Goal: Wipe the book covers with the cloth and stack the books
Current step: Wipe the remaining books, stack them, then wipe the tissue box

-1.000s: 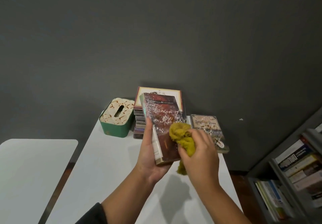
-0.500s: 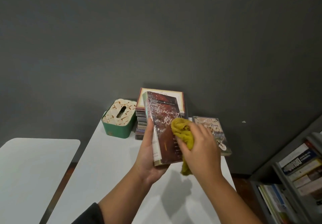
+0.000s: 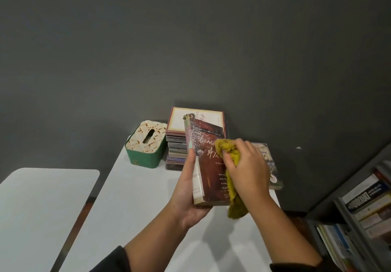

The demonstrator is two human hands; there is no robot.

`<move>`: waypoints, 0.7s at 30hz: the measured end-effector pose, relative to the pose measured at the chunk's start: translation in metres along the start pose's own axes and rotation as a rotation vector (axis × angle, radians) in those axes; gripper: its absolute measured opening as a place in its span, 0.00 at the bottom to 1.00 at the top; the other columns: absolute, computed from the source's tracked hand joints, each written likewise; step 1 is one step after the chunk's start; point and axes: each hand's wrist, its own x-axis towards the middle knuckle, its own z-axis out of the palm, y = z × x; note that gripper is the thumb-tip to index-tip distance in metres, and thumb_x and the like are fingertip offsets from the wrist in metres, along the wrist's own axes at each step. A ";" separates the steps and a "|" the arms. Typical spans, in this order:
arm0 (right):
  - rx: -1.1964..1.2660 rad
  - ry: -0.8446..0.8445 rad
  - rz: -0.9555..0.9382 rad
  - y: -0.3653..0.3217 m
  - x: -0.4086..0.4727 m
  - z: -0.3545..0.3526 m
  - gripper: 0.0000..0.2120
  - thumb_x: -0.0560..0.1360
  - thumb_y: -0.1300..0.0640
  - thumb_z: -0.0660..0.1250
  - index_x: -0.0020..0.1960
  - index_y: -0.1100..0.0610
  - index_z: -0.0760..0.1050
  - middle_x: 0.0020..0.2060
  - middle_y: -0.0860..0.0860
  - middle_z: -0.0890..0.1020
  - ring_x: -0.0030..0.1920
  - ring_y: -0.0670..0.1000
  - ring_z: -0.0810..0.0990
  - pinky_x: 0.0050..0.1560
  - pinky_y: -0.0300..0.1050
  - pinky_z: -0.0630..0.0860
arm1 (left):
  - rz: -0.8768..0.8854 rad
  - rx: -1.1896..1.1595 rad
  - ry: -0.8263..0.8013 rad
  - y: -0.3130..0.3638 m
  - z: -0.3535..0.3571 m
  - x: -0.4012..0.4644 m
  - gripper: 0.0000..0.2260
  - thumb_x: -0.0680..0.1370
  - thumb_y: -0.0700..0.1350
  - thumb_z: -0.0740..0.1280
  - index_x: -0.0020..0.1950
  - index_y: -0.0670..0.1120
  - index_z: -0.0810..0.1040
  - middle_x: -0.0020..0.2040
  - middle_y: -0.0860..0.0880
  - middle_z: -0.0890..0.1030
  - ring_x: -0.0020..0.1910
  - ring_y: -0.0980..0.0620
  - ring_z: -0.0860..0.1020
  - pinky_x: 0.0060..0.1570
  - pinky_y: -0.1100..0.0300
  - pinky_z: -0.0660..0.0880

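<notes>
My left hand (image 3: 188, 189) grips a dark red paperback (image 3: 208, 165) by its spine and lower edge, holding it tilted above the white table (image 3: 135, 208). My right hand (image 3: 247, 170) clutches a mustard-yellow cloth (image 3: 230, 151) and presses it against the upper right of the cover; a loose end of the cloth hangs below the book. Behind the held book stands a stack of books (image 3: 177, 151) with a cream, red-framed cover on top. Another book (image 3: 268, 165) lies flat on the table to the right, partly hidden by my right hand.
A green tissue box (image 3: 146, 146) with a patterned lid sits left of the stack. A second white table (image 3: 38, 208) stands at the left across a narrow gap. A grey bookshelf (image 3: 359, 218) full of books is at the lower right. A dark wall backs the table.
My right hand has slid the cloth up the cover, from the middle toward the upper right. The left hand keeps the same hold on the book.
</notes>
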 end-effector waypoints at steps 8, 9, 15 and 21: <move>0.104 -0.006 -0.245 -0.033 -0.058 -0.003 0.13 0.72 0.42 0.58 0.48 0.49 0.73 0.42 0.43 0.76 0.43 0.46 0.73 0.36 0.36 0.68 | 0.005 -0.046 0.066 0.009 -0.009 0.005 0.29 0.73 0.66 0.61 0.51 0.41 0.85 0.52 0.42 0.83 0.49 0.45 0.82 0.55 0.51 0.77; 0.108 0.001 -0.242 -0.032 -0.054 -0.003 0.12 0.72 0.43 0.59 0.49 0.48 0.72 0.42 0.43 0.75 0.43 0.45 0.73 0.37 0.36 0.69 | 0.000 -0.047 0.064 0.009 -0.009 0.006 0.29 0.74 0.66 0.61 0.51 0.41 0.85 0.52 0.42 0.83 0.50 0.46 0.82 0.56 0.52 0.77; 0.044 0.014 0.000 0.001 0.004 0.001 0.11 0.75 0.46 0.64 0.50 0.53 0.72 0.43 0.43 0.71 0.47 0.47 0.72 0.37 0.37 0.61 | -0.049 -0.003 0.014 0.000 -0.004 0.002 0.27 0.71 0.65 0.60 0.47 0.45 0.86 0.51 0.41 0.83 0.47 0.44 0.83 0.59 0.44 0.73; 0.100 0.021 -0.017 -0.004 -0.016 0.002 0.10 0.75 0.46 0.65 0.49 0.52 0.73 0.45 0.45 0.75 0.47 0.48 0.74 0.40 0.41 0.67 | -0.039 0.029 0.032 0.004 -0.005 0.003 0.28 0.70 0.65 0.61 0.52 0.45 0.85 0.55 0.40 0.82 0.51 0.44 0.82 0.61 0.45 0.72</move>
